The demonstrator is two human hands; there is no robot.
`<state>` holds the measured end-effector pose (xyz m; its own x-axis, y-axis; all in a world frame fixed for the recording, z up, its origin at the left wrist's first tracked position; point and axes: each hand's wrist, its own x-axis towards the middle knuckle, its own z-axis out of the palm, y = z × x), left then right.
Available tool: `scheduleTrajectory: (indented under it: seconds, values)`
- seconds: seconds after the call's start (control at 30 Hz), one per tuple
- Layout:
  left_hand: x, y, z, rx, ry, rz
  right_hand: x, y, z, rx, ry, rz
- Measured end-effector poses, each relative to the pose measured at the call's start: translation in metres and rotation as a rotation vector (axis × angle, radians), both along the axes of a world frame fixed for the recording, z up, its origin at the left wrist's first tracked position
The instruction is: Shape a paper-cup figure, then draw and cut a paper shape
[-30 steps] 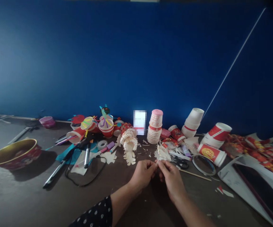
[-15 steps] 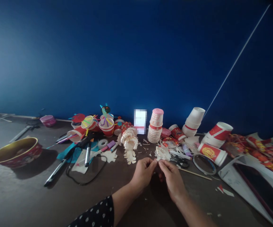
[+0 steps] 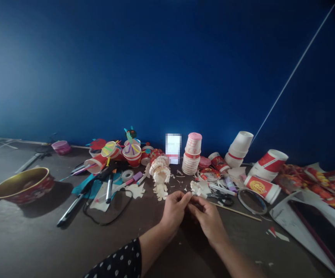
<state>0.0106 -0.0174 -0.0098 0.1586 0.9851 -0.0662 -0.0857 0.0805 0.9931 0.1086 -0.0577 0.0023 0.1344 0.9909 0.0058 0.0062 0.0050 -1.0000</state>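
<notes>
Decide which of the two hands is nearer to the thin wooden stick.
Right. The right hand is close beside the wooden stick; the left hand is farther left, beyond the right one.

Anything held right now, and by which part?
Cannot tell: left hand and right hand meet, fingers hiding any grip; curled white paper piece shows just beyond.

We see plain blue wall [image 3: 155, 69] filling upper part of view, smooth, deep blue across middle. Left side looks paler, hazier, as if light reaches it from there; right side sinks darker, nearly black at upper corner. Thin pale line [image 3: 295, 69] slants across wall at right, from high up down toward table [image 3: 31, 245]. Below, we have broad dark brown-grey table, wall rising behind it. Narrow pale strip [image 3: 77, 146] follows back edge at left. Light is dim, shadows soft-edged.
</notes>
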Motion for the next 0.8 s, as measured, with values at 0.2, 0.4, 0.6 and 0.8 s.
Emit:
scheduleTrajectory:
  seconds: [0.2,0.4,0.6,0.8]
  values:
    - [0.001,-0.002,0.001,-0.024,-0.03,-0.005,-0.001,0.002,-0.002,-0.046,-0.044,-0.066]
    - [0.002,0.0,-0.002,-0.019,-0.017,-0.056,0.001,0.002,-0.002,0.002,-0.098,-0.074]
    - [0.002,0.0,0.001,-0.057,-0.012,-0.059,0.0,0.002,-0.002,-0.004,-0.03,-0.096]
    - [-0.003,0.0,0.011,-0.051,-0.146,-0.13,0.001,0.002,-0.003,-0.013,-0.084,-0.097]
